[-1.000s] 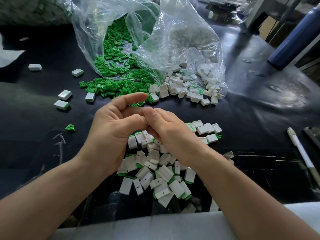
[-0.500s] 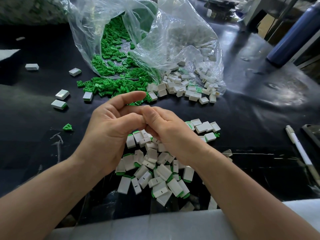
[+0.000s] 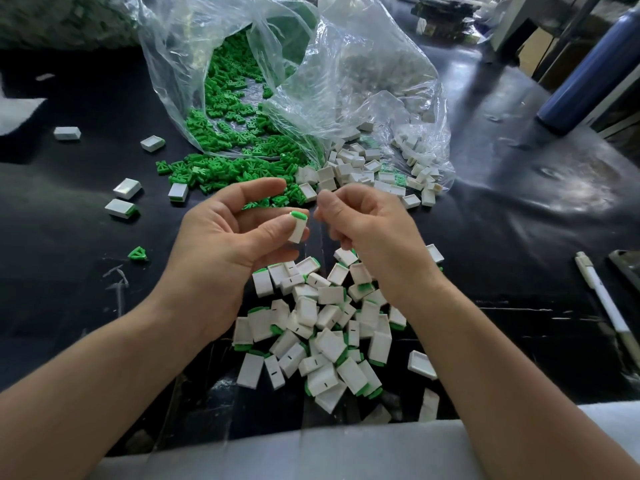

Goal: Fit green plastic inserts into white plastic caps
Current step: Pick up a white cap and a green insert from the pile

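My left hand (image 3: 228,233) pinches a white cap with a green insert in its top (image 3: 298,226) between thumb and fingers, above the table. My right hand (image 3: 367,226) hovers just to the right of it, fingers curled, with nothing visible in them. Below both hands lies a pile of several white caps with green inserts fitted (image 3: 322,323). Loose green inserts (image 3: 228,133) spill from a clear plastic bag (image 3: 346,74) at the back. Empty white caps (image 3: 374,168) lie at the bag's right mouth.
Single white caps (image 3: 127,188) and one green insert (image 3: 138,253) lie scattered on the black table at the left. A white pen (image 3: 602,299) lies at the right edge. A dark blue bottle (image 3: 588,67) stands at the back right. A pale padded edge (image 3: 311,452) runs along the front.
My hands, pressed together over one piece before, have come apart. The left hand now holds the cap with its green insert alone, and the right hand has drawn off to the right.
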{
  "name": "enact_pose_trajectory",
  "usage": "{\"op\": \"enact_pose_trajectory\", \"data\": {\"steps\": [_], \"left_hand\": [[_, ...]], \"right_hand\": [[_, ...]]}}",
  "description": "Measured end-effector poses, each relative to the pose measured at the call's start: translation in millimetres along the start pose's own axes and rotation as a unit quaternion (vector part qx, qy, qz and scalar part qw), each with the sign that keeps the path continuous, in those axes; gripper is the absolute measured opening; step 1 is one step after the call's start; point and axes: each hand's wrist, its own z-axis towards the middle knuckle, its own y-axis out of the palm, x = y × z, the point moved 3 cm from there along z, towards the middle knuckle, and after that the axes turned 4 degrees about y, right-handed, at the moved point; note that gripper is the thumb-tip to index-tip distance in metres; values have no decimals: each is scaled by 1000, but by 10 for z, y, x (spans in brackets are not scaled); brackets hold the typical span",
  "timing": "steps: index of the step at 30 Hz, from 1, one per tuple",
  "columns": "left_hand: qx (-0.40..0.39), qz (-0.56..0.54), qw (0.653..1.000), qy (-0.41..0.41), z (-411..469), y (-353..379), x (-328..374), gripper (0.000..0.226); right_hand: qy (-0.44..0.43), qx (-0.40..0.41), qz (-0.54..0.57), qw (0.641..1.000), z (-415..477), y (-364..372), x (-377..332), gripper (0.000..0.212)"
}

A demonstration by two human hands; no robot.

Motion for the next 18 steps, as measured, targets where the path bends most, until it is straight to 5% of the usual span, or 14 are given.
{"op": "enact_pose_trajectory", "data": {"steps": [6, 11, 18], "left_hand": [[-3, 82, 996, 24, -10, 3, 17, 46], [-16, 139, 990, 28, -15, 8, 21, 45], [-26, 174, 984, 34, -15, 37, 74, 43]], "right_hand": [[-59, -14, -12, 998, -14, -2, -10, 14], [-97, -16, -126, 987, -38, 36, -14, 16], [-34, -38, -147, 988, 11, 45, 59, 24]]}}
